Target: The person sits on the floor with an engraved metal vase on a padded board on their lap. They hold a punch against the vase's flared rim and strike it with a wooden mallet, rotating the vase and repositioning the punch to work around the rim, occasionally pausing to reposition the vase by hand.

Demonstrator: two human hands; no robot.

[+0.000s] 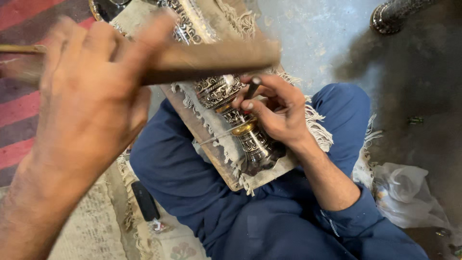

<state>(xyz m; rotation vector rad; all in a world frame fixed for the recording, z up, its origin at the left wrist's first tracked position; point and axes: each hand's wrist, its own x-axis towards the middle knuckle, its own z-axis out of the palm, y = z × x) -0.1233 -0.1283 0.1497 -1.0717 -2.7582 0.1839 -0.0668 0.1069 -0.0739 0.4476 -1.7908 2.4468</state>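
An engraved silver-coloured metal vessel [231, 110] with a brass band lies across a fringed cloth on a wooden board [211, 159] over my lap. My right hand [276, 113] is closed around a thin dark punch [252, 87], whose tip stands on the vessel's engraved surface. Close to the camera and blurred, my left hand [91, 91] grips a wooden mallet [211, 60]. The mallet's head hangs just above the punch. Part of the vessel is hidden by the mallet.
My crossed legs in blue trousers [183, 178] carry the board. A black object [144, 200] lies on a pale mat at lower left. A red striped rug [19, 101] is on the left, a crumpled plastic bag [409, 192] on the right, and another engraved metal piece [390, 14] at top right.
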